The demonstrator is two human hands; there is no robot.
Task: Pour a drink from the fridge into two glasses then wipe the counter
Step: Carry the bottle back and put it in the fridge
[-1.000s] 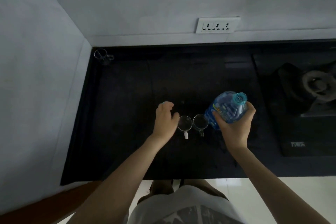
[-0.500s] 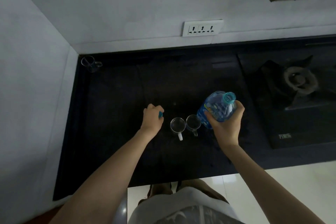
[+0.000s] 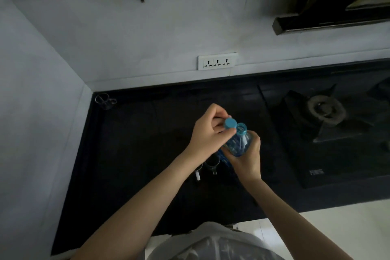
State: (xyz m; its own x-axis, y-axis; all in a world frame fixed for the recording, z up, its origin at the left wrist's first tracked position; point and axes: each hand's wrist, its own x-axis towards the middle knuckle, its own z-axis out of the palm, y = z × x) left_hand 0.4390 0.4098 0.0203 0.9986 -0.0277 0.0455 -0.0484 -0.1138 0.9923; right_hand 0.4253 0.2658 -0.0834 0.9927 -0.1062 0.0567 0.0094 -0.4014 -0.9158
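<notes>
Big dark stone counter point(image 3: 135, 175) takes up most of the view, with a black gas hob point(image 3: 329, 124) set in on the right. Above the middle, the right hand point(image 3: 245, 160) grips a clear blue plastic bottle point(image 3: 239, 143) round its body, mouth uncapped. The left hand point(image 3: 207, 133) pinches a small round blue cap point(image 3: 230, 123) right beside the bottle's open neck. Two small clear glass mugs point(image 3: 211, 163) sit on the counter just under the wrists, mostly hidden by them.

Honestly the risk here is the cap going on crooked, or slipping out of that pinch and dropping into a mug. The forearms are also close enough over the mugs to knock one if they drop.
</notes>
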